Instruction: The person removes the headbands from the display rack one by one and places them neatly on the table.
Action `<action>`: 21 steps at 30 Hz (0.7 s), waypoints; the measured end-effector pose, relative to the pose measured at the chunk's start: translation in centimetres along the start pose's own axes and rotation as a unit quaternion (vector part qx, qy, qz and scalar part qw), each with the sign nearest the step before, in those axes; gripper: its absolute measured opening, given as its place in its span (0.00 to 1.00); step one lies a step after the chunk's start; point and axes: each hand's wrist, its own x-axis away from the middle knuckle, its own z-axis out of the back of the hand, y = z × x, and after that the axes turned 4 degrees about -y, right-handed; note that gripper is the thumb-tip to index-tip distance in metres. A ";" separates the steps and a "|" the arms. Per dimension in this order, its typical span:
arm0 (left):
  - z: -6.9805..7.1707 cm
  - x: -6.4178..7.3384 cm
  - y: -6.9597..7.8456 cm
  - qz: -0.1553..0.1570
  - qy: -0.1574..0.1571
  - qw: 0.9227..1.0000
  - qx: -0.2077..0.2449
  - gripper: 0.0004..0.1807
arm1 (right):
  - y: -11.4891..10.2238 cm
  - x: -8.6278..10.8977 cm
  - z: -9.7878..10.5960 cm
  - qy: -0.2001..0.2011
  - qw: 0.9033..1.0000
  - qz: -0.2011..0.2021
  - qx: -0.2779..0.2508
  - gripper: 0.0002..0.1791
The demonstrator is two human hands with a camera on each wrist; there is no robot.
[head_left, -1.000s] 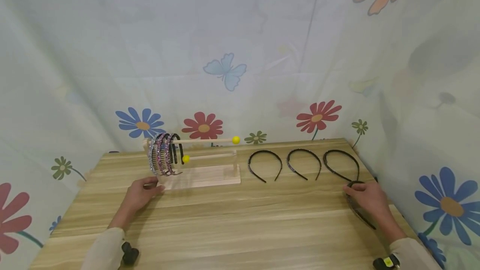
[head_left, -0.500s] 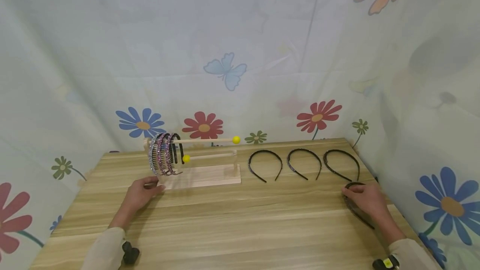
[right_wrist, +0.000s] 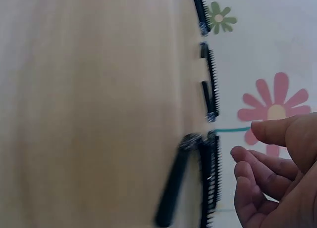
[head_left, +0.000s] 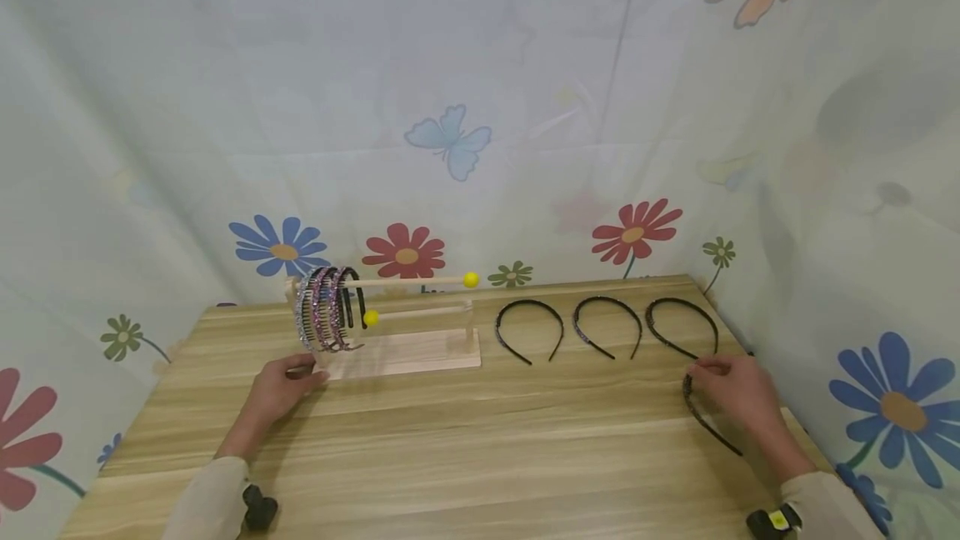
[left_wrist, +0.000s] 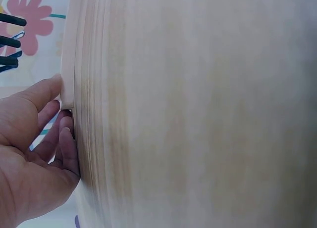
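Note:
At the left of the table, my left hand (head_left: 279, 390) holds the near left corner of a light wooden headband rack (head_left: 420, 354). In the left wrist view, the thumb lies against the board's end and the fingers (left_wrist: 68, 144) curl at its other side. Several glittery toothed headbands (head_left: 322, 307) hang at the left end of the rack's rods. At the right, my right hand (head_left: 738, 398) is over a black headband (head_left: 708, 423), partly hiding it. In the right wrist view, thumb and fingers (right_wrist: 242, 181) stand apart with nothing between them, beside that headband (right_wrist: 173, 188).
Three more dark headbands lie in a row right of the rack: one near it (head_left: 531, 303), a middle one (head_left: 607, 300) and one at the far right (head_left: 681, 302). Yellow balls (head_left: 471, 280) cap the rods. A flowered curtain (head_left: 480, 65) closes off the back and sides.
The right hand has let go of the headband and risen slightly, its fingers parting. That headband has shifted a little left. The left hand keeps its place at the rack.

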 end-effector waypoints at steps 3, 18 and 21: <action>0.0 0.1 0.0 0.001 0.000 1.000 0.000 0.32 | -1.2 -0.4 0.2 0.022 0.999 0.029 -0.008 0.31; 0.0 0.2 0.3 0.003 0.001 1.000 0.001 0.31 | -7.8 -2.5 -1.3 0.097 0.980 0.161 -0.058 0.21; 0.0 0.2 0.2 0.005 0.000 1.000 0.000 0.31 | -9.0 -3.0 -1.9 0.104 0.973 0.193 -0.072 0.19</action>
